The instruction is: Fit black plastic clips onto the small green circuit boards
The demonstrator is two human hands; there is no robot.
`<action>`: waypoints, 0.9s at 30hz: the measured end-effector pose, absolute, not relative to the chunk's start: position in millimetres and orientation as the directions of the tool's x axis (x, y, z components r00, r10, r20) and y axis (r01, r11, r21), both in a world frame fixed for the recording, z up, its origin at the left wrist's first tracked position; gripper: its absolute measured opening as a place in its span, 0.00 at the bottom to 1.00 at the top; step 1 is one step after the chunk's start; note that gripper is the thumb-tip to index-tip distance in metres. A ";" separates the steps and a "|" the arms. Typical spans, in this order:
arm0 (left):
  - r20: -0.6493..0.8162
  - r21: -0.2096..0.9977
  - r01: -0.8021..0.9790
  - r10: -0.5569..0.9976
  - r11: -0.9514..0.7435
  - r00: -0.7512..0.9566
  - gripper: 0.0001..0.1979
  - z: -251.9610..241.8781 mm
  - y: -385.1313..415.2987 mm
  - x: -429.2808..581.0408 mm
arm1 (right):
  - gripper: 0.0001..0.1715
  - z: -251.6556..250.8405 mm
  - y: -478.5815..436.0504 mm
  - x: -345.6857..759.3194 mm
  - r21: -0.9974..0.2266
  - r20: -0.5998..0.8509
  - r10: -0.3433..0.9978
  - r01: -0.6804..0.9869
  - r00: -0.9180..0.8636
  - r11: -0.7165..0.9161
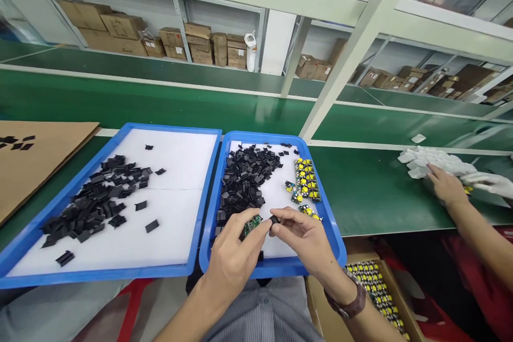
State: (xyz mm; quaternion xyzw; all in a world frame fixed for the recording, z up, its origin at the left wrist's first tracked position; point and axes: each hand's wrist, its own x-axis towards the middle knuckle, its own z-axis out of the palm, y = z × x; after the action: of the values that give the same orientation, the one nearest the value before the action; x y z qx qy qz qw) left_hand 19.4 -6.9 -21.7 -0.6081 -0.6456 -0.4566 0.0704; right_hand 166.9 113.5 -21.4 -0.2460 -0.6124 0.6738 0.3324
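Observation:
Over the front of the right blue tray, my left hand is closed around a small green circuit board. My right hand pinches a small black plastic piece against the board's end, the fingertips of both hands almost meeting. Beneath and beyond my hands lies a heap of black plastic pieces on the tray's white liner. Rows of boards with yellow parts stand at the tray's right side, with a few loose ones near them.
A left blue tray holds more scattered black pieces. Brown cardboard lies at far left. Below right, a carton holds rows of yellow-topped boards. A co-worker's hands, one gloved, are beside white pieces on the green bench.

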 end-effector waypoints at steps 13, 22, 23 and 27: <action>0.150 0.962 0.267 0.919 -0.052 -0.364 0.08 -29.2 -11.2 24.9 | 0.07 -22.3 110.0 192.6 -0.971 0.240 0.781 -0.153 -0.577 0.185; 0.110 0.978 0.210 0.900 -0.022 -0.421 0.17 -33.8 -11.6 34.5 | 0.10 -29.9 99.2 196.1 -0.979 0.206 0.805 -0.124 -0.556 0.164; 0.127 0.972 0.231 0.903 -0.031 -0.410 0.16 -33.6 -11.5 35.0 | 0.09 -29.9 98.6 195.2 -0.980 0.199 0.806 -0.119 -0.558 0.160; 0.191 0.949 0.308 0.900 -0.067 -0.393 0.16 -32.2 -10.4 35.8 | 0.07 -31.1 97.9 192.3 -0.988 0.153 0.814 -0.077 -0.561 0.133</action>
State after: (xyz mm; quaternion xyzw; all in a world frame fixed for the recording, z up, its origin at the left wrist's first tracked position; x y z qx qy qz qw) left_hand 35.8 -10.4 -32.2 -0.4810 -0.6278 -0.5498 -0.2688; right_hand 192.3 97.9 -31.1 -0.2822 -0.6530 0.5950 0.3740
